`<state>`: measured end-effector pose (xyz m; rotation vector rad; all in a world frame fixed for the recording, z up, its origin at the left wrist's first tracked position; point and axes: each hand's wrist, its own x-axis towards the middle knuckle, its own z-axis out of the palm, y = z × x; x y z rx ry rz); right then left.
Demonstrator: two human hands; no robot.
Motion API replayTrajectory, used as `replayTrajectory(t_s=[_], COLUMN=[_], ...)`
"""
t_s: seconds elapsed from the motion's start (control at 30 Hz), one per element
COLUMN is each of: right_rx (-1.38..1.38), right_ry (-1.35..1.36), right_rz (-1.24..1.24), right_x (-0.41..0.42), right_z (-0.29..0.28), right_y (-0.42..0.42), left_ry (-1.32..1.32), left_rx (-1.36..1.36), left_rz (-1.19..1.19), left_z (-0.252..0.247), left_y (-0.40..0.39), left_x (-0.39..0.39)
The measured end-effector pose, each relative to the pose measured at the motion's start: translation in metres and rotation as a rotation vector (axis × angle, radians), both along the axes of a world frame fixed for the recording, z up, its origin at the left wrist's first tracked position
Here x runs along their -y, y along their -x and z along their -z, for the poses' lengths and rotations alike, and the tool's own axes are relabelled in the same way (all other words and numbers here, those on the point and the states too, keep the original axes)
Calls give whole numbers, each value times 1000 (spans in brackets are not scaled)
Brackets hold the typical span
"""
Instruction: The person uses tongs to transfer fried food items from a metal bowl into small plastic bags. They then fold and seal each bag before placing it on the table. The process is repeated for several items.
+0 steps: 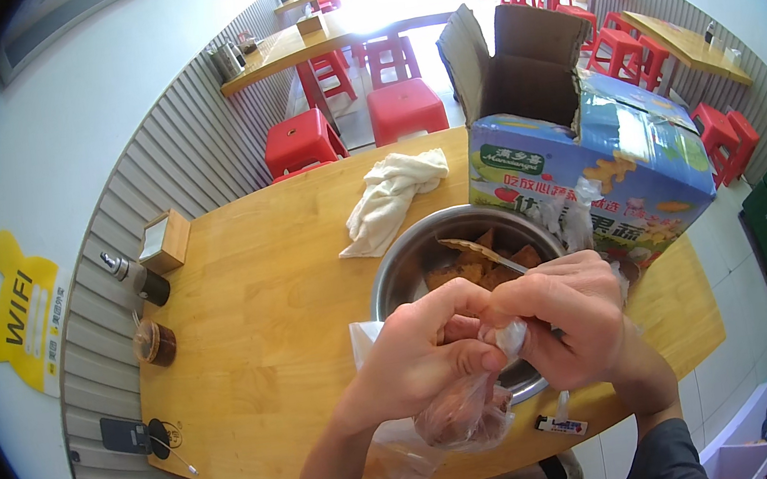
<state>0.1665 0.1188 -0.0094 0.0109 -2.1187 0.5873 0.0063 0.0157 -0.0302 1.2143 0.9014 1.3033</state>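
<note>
My left hand (434,349) and my right hand (568,317) meet in front of me, both gripping the gathered neck of a clear plastic bag (461,418). The bag hangs below my fingers with reddish-brown food in it. Just behind my hands stands a steel bowl (388,275) with brown pieces of food (457,273) and a spoon (476,249) in it. Thin plastic bags (406,465) lie beneath my left hand at the table's near edge. A lighter (560,425) rests at that edge, below my right hand.
A printed cardboard box (561,151) with raised flaps stands behind the bowl, crumpled plastic (580,213) against it. A white cloth (396,198) lies on the wooden table (252,293). Along the left are a napkin box (166,243), a dark bottle (150,285), a lidded jar (157,342) and a black device (124,435).
</note>
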Motion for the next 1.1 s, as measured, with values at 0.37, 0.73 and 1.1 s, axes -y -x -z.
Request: replayTrajectory(t_s=[0.37, 0.73, 1.1], right_rx=[443, 56, 372], right_ry=[403, -170, -94], right_rz=[-345, 190, 244], right_x=[-21, -33, -70], right_z=[-10, 16, -6], right_y=[-6, 14, -28], left_ry=[-120, -767, -734], left_rx=[107, -496, -620], left_rz=[-209, -516, -617], left_z=[0, -16, -13], left_y=[4, -20, -19], left_x=[4, 1, -2])
